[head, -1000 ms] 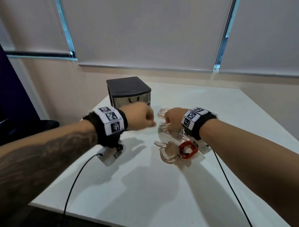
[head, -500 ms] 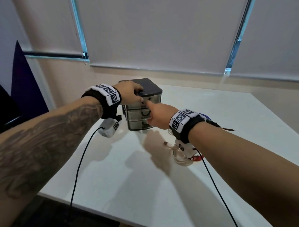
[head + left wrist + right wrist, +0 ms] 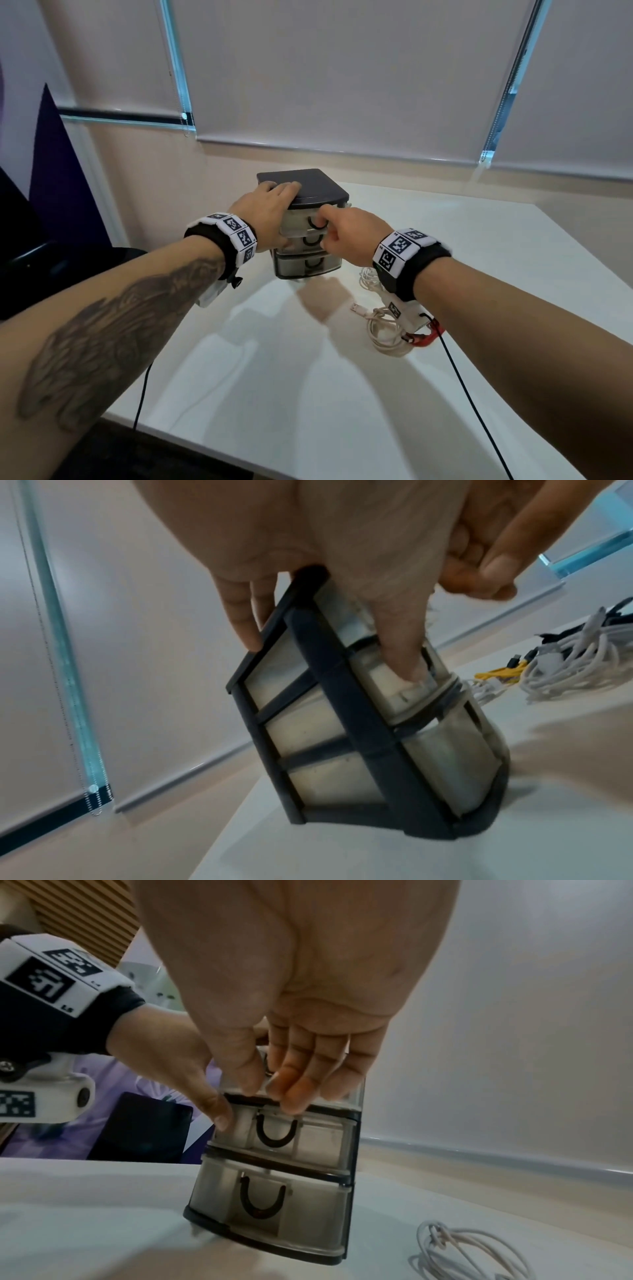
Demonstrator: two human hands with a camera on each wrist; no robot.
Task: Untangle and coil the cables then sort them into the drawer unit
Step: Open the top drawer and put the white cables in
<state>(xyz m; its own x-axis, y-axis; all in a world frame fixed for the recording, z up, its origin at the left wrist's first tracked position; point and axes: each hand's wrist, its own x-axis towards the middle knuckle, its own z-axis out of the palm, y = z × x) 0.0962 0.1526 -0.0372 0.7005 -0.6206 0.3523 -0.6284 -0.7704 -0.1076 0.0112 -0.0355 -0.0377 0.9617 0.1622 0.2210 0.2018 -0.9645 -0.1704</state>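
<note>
A small drawer unit (image 3: 310, 255) with a dark top and three translucent drawers stands at the back of the white table (image 3: 291, 394). My left hand (image 3: 274, 209) grips it from above, fingers over the top and the thumb (image 3: 404, 658) pressed on a drawer front. At the top drawer's black handle, my right hand (image 3: 325, 226) pinches with thumb and fingers (image 3: 291, 1096). A coiled white cable (image 3: 383, 330) and a red cable (image 3: 426, 338) lie under my right wrist. More white cable (image 3: 472, 1253) lies right of the unit.
A tangled pile of white cables (image 3: 575, 664) with a yellow cable (image 3: 496, 673) lies further right on the table. Black leads from my wrist cameras trail over the table's near edge. A dark chair (image 3: 51, 267) stands to the left.
Both hands left the cables and went to the drawer unit. The left hand has slid further over its top, and the right hand has risen to the top drawer's handle.
</note>
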